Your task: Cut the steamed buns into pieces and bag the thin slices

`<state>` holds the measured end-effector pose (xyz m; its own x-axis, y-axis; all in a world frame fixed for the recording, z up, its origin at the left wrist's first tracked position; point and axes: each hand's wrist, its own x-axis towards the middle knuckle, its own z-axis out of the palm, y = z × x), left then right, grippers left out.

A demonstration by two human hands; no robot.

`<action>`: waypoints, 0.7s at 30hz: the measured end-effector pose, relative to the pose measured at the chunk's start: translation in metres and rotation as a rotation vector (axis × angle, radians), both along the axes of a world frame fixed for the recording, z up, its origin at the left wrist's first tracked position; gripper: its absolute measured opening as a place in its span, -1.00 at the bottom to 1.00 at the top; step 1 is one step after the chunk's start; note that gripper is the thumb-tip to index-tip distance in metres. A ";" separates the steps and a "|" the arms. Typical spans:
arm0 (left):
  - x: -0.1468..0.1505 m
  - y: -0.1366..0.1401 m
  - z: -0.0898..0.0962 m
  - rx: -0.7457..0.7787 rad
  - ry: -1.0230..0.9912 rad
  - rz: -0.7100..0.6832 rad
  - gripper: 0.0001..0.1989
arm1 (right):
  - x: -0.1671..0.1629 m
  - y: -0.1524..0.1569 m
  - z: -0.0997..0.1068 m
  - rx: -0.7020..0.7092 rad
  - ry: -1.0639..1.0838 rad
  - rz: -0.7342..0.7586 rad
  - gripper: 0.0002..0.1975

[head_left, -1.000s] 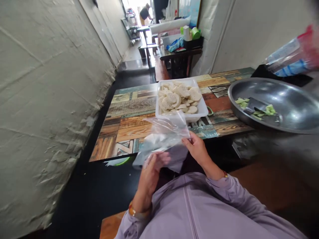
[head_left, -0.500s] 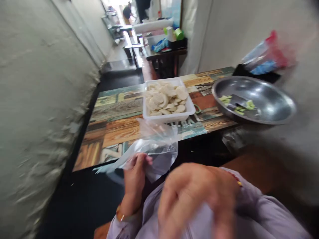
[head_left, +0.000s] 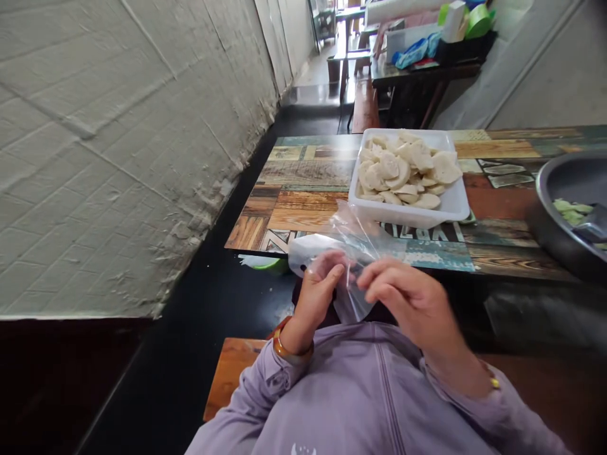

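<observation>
A clear plastic bag (head_left: pixel 353 300) hangs between my hands at the table's near edge. My left hand (head_left: pixel 318 287) is closed on the bag's left side, its thumb on top and the fingers partly behind the film. From the right, my right hand (head_left: pixel 408 297) meets the bag with thumb and fingers brought together at its edge; the fingertips are slightly blurred. Just beyond the bag stands a white plastic tub (head_left: pixel 412 218), heaped with pale round slices (head_left: pixel 403 167) of some food I cannot name.
The tub rests on a wood-patterned table (head_left: pixel 303 208). At the right is a metal bowl (head_left: pixel 552 227) with green pieces and a utensil. A wooden stool (head_left: pixel 232 373) is at lower left, a rough wall (head_left: pixel 118 158) at left. Farther back, another table (head_left: pixel 403 76) holds boxes.
My right hand has gone from in front of my chest to the bag. The view has turned left, so the tub and bowl appear farther right. My left hand still holds the bag.
</observation>
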<state>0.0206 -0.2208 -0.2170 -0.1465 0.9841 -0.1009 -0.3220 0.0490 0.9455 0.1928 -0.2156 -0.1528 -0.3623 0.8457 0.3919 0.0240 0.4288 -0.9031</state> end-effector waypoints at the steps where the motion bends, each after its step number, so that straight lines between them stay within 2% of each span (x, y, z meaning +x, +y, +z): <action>1: 0.001 -0.002 -0.001 0.022 0.025 -0.023 -0.66 | -0.007 0.005 -0.008 0.045 -0.042 -0.031 -0.84; 2: 0.002 -0.004 -0.001 0.053 0.057 -0.052 -0.59 | -0.013 0.009 -0.017 0.084 -0.101 -0.051 -0.82; 4: 0.002 -0.009 -0.001 0.144 0.157 -0.127 -0.45 | -0.021 0.016 -0.034 0.131 -0.194 -0.070 -0.58; 7: -0.001 -0.015 0.003 0.302 0.438 -0.215 -0.32 | -0.026 0.020 -0.052 0.119 -0.224 -0.089 -0.43; 10: -0.004 -0.020 0.009 0.398 0.711 -0.231 -0.30 | -0.028 0.021 -0.059 0.089 -0.166 -0.171 -0.47; 13: -0.008 -0.021 0.010 0.400 0.848 -0.228 -0.34 | -0.030 0.019 -0.058 0.052 -0.126 -0.198 -0.52; 17: -0.008 -0.022 0.008 0.331 0.868 -0.283 -0.48 | -0.031 0.014 -0.056 -0.134 -0.024 -0.222 -0.58; 21: -0.009 -0.022 0.014 0.410 0.876 -0.263 -0.34 | -0.031 0.019 -0.059 -0.326 0.186 -0.243 -0.68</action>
<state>0.0114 -0.2430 -0.2026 0.2204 0.9304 0.2929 0.4706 -0.3645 0.8035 0.1622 -0.1964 -0.2121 -0.0863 0.9877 0.1303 -0.0863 0.1229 -0.9887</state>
